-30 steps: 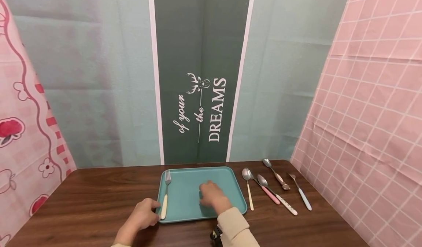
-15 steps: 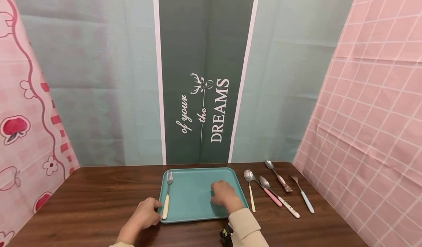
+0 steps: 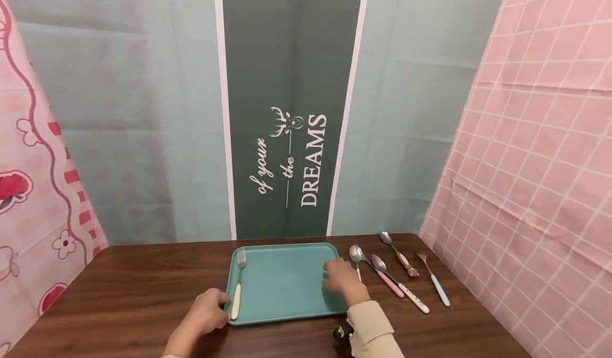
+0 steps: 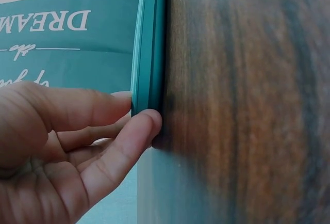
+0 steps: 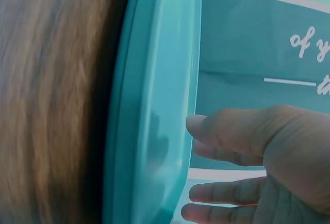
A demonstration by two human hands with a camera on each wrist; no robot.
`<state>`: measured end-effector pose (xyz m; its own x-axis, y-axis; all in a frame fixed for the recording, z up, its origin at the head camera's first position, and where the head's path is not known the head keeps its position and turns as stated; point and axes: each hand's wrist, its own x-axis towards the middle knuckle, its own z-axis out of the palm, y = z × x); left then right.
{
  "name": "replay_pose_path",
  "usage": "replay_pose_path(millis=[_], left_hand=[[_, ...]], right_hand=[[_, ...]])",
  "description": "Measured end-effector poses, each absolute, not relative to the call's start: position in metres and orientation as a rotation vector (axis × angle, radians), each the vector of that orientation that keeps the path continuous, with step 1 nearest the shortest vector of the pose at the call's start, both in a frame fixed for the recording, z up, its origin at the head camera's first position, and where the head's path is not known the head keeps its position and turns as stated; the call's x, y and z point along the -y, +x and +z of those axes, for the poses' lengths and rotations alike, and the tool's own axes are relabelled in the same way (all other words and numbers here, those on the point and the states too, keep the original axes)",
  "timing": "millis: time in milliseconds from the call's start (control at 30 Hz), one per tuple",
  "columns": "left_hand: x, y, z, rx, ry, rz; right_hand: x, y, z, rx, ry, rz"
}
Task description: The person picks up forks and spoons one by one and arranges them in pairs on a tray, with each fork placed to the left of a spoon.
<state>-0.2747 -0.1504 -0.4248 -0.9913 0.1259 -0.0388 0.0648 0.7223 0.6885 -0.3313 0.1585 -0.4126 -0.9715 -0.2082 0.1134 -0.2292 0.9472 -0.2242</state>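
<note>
A teal rectangular tray (image 3: 282, 281) lies on the wooden table, with a cream-handled fork (image 3: 238, 286) along its left side. My left hand (image 3: 206, 311) is at the tray's front left corner; in the left wrist view its thumb and index finger (image 4: 103, 108) pinch the edge. Over the tray's right side is my right hand (image 3: 345, 279), holding nothing. The right wrist view shows its fingers (image 5: 232, 190) loosely extended beside the tray's wall (image 5: 170, 74). The sleeve and hand partly cover a cream-handled spoon (image 3: 356, 254).
Right of the tray lie a pink-handled piece of cutlery (image 3: 390, 283), a spoon with a patterned white handle (image 3: 413, 297), a spoon with a figure on its end (image 3: 399, 254) and a small blue-handled fork (image 3: 440, 289). Fabric hangs behind (image 3: 287, 82) and pink tiled cloth (image 3: 535, 188) at right.
My right hand has moved rightward from the tray's middle to its right side. The left hand has stayed at the front left corner, and the fork keeps its place on the tray.
</note>
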Motion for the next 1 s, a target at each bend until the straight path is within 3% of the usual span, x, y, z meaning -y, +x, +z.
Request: replay_pose_path(millis=[733, 1000], left_hand=[[0.15, -0.276, -0.429, -2.815, 0.149, 1.192], [0.152, -0.274, -0.43, -2.807, 0.127, 1.182]], right_hand=[[-0.209, -0.343, -0.421, 3.113, -0.186, 0.463], [-0.214, -0.342, -0.424, 3.118, -0.221, 0.472]])
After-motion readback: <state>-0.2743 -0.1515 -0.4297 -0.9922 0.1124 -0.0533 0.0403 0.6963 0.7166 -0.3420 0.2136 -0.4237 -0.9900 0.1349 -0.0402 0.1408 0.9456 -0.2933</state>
